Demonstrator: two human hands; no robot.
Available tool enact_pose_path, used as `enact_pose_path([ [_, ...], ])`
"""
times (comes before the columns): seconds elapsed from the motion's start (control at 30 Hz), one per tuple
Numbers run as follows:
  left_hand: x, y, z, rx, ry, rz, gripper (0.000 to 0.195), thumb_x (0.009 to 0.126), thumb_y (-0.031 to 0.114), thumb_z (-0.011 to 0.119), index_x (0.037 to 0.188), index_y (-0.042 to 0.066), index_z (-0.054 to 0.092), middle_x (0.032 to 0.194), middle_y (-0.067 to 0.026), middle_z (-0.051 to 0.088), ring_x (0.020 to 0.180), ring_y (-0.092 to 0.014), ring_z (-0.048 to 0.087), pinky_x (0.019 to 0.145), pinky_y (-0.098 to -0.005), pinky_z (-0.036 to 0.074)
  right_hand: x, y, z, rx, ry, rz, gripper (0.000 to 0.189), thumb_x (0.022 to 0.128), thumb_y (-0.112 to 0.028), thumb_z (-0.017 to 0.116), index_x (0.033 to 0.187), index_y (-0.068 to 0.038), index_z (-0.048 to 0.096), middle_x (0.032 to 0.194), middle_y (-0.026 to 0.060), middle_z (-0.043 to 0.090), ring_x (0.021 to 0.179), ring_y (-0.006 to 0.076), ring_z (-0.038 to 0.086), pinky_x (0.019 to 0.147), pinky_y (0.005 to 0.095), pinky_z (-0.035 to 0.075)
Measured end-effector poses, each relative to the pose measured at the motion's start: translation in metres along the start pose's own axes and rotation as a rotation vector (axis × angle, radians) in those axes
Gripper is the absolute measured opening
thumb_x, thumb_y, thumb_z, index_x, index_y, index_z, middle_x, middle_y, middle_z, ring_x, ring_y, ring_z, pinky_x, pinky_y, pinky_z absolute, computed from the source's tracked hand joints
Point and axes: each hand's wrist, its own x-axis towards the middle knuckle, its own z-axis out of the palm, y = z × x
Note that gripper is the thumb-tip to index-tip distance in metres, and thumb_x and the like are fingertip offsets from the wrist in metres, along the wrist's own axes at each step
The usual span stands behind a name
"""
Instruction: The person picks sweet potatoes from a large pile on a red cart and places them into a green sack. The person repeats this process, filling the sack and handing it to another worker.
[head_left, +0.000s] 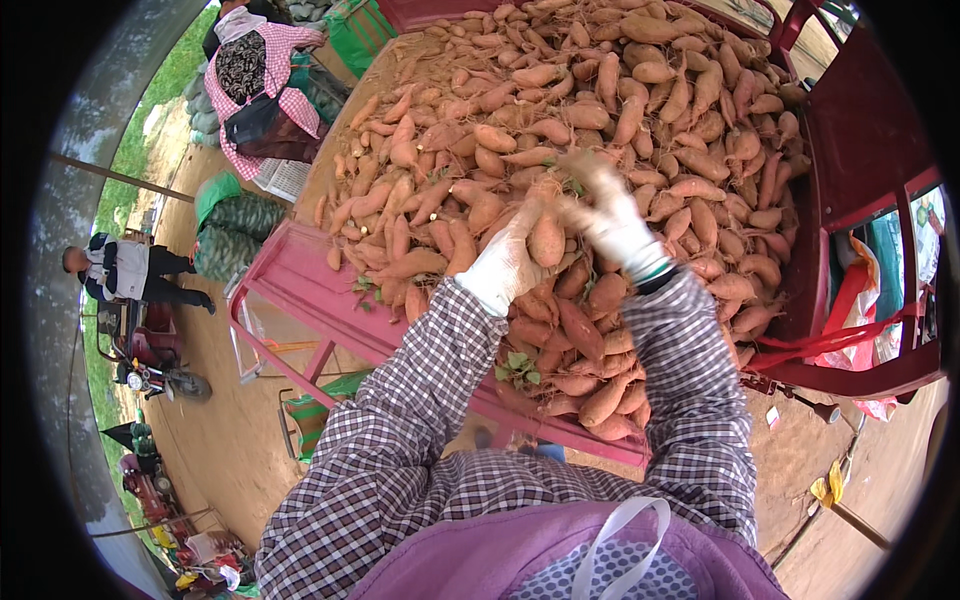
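A sweet potato (547, 240) with reddish skin and thin roots is held in my left hand (504, 259), which wears a pale glove. Just to the right of it, my gloved right hand (611, 221) is blurred by motion. Its fingertips are close to the held root's upper end, and I cannot tell whether they grip anything. Both hands are above a large heap of sweet potatoes (577, 330) spread over a red cart bed (322, 281). Green leaves (517, 369) lie on the heap's near side.
A red side panel (862, 127) bounds the heap at right, with a red strap (832, 341) tied to its frame. Filled mesh sacks (240, 221) stand on the ground at left. One person (262, 82) bends beside the cart; another person (139, 266) stands near a motorcycle (161, 379).
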Motion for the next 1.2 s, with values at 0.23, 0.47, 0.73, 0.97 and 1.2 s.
enact_pose_path([
  [0.23, 0.016, -0.003, -0.016, 0.066, -0.092, 0.238, 0.057, 0.103, 0.048, 0.044, 0.145, 0.009, 0.039, 0.141, -0.0134, 0.048, 0.132, -0.025, 0.046, 0.113, -0.0424, 0.038, -0.034, -0.038, 0.061, 1.045, 0.295, 0.304, 0.029, 0.104, -0.028, 0.052, 0.097, -0.003, 0.066, 0.071, -0.0047, 0.057, 0.059, 0.0034, 0.046, 0.052, 0.0193, 0.037],
  [0.47, 0.009, 0.058, -0.059, 0.533, 0.366, 0.605, 0.062, 0.095, 0.031, 0.062, 0.140, -0.004, 0.040, 0.131, -0.0161, 0.055, 0.117, -0.026, 0.056, 0.103, -0.0380, 0.046, -0.041, -0.017, -0.049, 0.209, -0.977, -0.022, 0.056, 0.093, -0.039, 0.064, 0.130, 0.002, 0.058, 0.121, 0.0234, 0.065, 0.112, 0.0289, 0.062, 0.096, 0.0424, 0.049],
  [0.73, 0.041, -0.012, -0.101, 2.063, 0.542, 0.896, 0.061, 0.070, 0.036, 0.077, 0.118, 0.002, 0.059, 0.105, -0.0170, 0.062, 0.100, -0.034, 0.059, 0.090, -0.0444, 0.047, 0.084, 0.114, -0.078, -0.203, 0.137, 0.659, 0.046, 0.094, -0.033, 0.064, 0.124, 0.001, 0.060, 0.120, 0.0219, 0.065, 0.104, 0.0317, 0.066, 0.092, 0.0375, 0.051],
  [0.97, 0.050, -0.025, -0.115, 2.013, 0.470, 1.007, 0.058, 0.067, 0.033, 0.081, 0.112, 0.003, 0.061, 0.101, -0.0170, 0.062, 0.095, -0.036, 0.059, 0.089, -0.0459, 0.044, 0.151, 0.162, 0.009, -0.998, 0.067, 0.005, 0.049, 0.079, -0.022, 0.071, 0.125, -0.009, 0.059, 0.116, 0.0155, 0.063, 0.112, 0.0340, 0.058, 0.100, 0.0467, 0.042],
  [1.2, 0.048, -0.031, -0.117, 1.981, 0.496, 1.034, 0.058, 0.069, 0.034, 0.081, 0.112, 0.002, 0.060, 0.103, -0.0193, 0.062, 0.098, -0.038, 0.057, 0.090, -0.0479, 0.043, 0.154, 0.139, 0.025, -0.811, -0.346, 0.271, 0.063, 0.076, -0.038, 0.075, 0.123, 0.001, 0.059, 0.122, 0.0203, 0.062, 0.112, 0.0326, 0.061, 0.100, 0.0435, 0.045],
])
